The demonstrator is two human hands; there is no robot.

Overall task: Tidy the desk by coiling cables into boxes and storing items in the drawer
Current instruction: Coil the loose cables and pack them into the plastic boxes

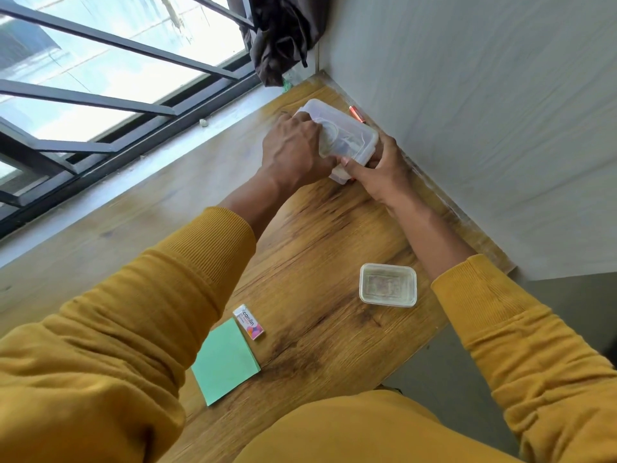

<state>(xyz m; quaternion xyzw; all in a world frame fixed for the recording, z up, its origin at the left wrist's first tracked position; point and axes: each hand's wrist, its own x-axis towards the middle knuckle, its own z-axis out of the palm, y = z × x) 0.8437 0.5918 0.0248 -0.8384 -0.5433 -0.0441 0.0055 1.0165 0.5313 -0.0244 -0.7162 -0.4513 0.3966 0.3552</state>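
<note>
A clear plastic box sits at the far end of the wooden desk, near the wall. A pale coiled cable shows faintly through its lid. My left hand presses on the box's top and left side. My right hand grips its near right corner, thumb against the rim. A second clear plastic box with its lid on stands alone at the desk's right edge. Nearer to me lie a small white eraser box and a green sticky-note pad.
An orange pen-like item lies against the white wall behind the box. A barred window runs along the left. Dark cloth hangs in the corner. The desk's right edge drops to grey floor.
</note>
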